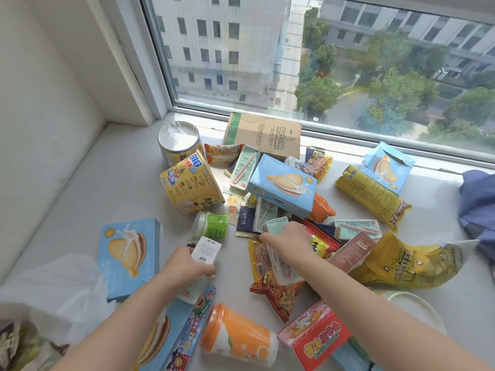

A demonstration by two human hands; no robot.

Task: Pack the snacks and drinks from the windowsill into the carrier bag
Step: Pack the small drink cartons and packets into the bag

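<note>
Grip, both hands engaged. Left hand point(187, 266) has fingers curled round a small white drink pack point(206, 250), taken at mid-body, with its printed top poking out past the fingers. Right hand point(290, 241) is curled over a pale teal drink carton point(276, 225) at the heap's centre. I cannot tell whether that carton is lifted or only covered.

Location: snacks and drinks lie in a loose heap on the windowsill point(67, 188). The carrier bag point(61, 285), thin white plastic, slumps at 8 o'clock, and its mouth is not clearly visible.

Handling, my judgement:
- Small cartons: light and fairly stiff, but the walls will dent. Hold across the broad faces and do not squeeze. Straws are taped to the sides.
- Orange cup drink point(238, 336), lying on its side at 6 o'clock: probably the heaviest item near me. Its smooth wall may slip, so wrap the whole hand round the middle and load it early, low in the bag.
- Blue biscuit box point(128, 253) at 9 o'clock: rigid with fragile contents. Lift by the long edges.
- Foil sachets: floppy and slick. Pinch them at a sealed edge.
</note>
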